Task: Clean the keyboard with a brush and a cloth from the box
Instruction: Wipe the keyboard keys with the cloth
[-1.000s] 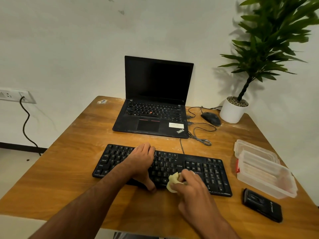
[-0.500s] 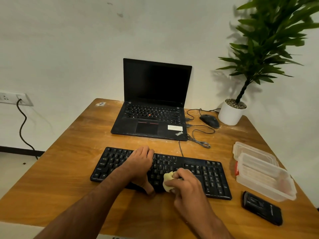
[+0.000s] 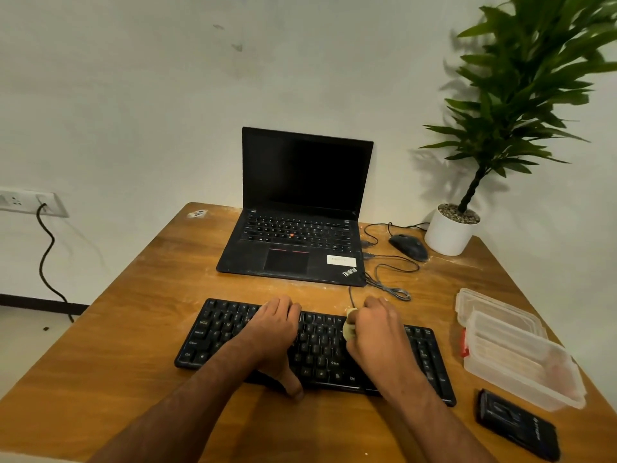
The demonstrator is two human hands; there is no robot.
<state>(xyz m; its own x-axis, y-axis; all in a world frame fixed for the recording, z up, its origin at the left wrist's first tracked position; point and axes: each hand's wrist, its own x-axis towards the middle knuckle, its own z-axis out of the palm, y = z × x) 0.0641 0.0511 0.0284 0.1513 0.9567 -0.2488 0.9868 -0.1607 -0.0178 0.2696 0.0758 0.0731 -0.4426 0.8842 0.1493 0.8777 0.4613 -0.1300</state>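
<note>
The left hand (image 3: pixel 275 329) lies flat and open on the keyboard (image 3: pixel 320 349). The right hand (image 3: pixel 379 332) is closed tight around a cloth (image 3: pixel 350 327) on the keys.

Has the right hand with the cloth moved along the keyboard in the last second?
Yes. The right hand slid the cloth from the keyboard's near edge to its far edge.

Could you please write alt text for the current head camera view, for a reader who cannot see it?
A person's right hand wipes a black keyboard with a small cloth while the left hand rests flat on the keys. Behind on the wooden table sits an open laptop.
</note>
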